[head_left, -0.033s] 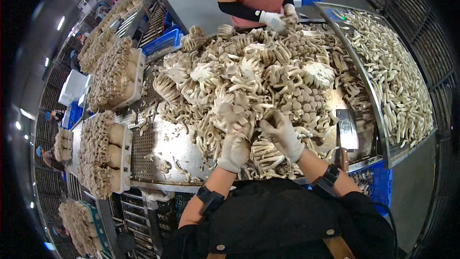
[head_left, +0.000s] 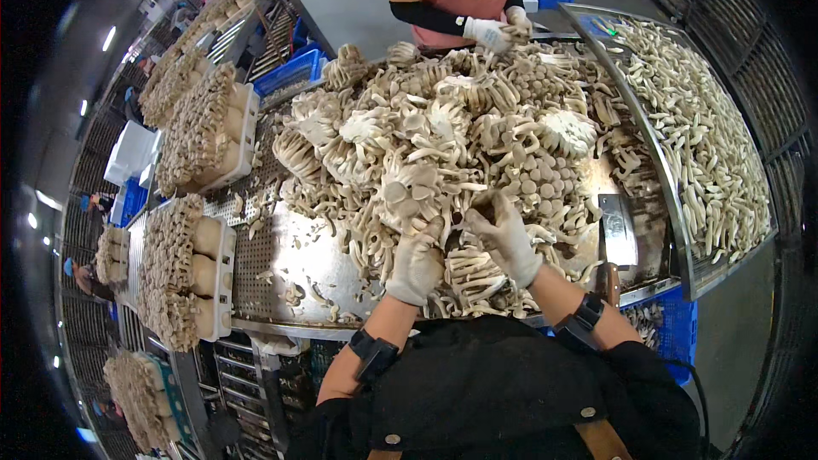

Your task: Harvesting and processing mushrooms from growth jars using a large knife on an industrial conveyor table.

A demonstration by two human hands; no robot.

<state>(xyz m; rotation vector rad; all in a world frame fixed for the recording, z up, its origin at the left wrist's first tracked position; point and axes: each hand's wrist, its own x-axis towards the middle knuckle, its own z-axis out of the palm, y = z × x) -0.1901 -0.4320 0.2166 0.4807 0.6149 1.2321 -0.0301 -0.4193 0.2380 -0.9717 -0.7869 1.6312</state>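
Note:
A big heap of pale mushroom clusters (head_left: 460, 128) covers the perforated metal table (head_left: 281, 264). My left hand (head_left: 417, 260), in a white work glove, grips one mushroom cluster (head_left: 407, 192) at the heap's near edge. My right hand (head_left: 509, 237), also gloved, has its fingertips pinched on the same cluster's right side. Loose stems (head_left: 473, 277) lie under both hands. A cleaver (head_left: 615, 234) lies flat on the table just right of my right hand.
Across the table a person in an orange top and apron handles mushrooms with gloved hands (head_left: 492, 32). A slanted metal tray (head_left: 652, 162) on the right holds several single trimmed mushrooms. White trays of clusters (head_left: 223, 247) sit left. Blue crates (head_left: 294, 72) stand behind and below.

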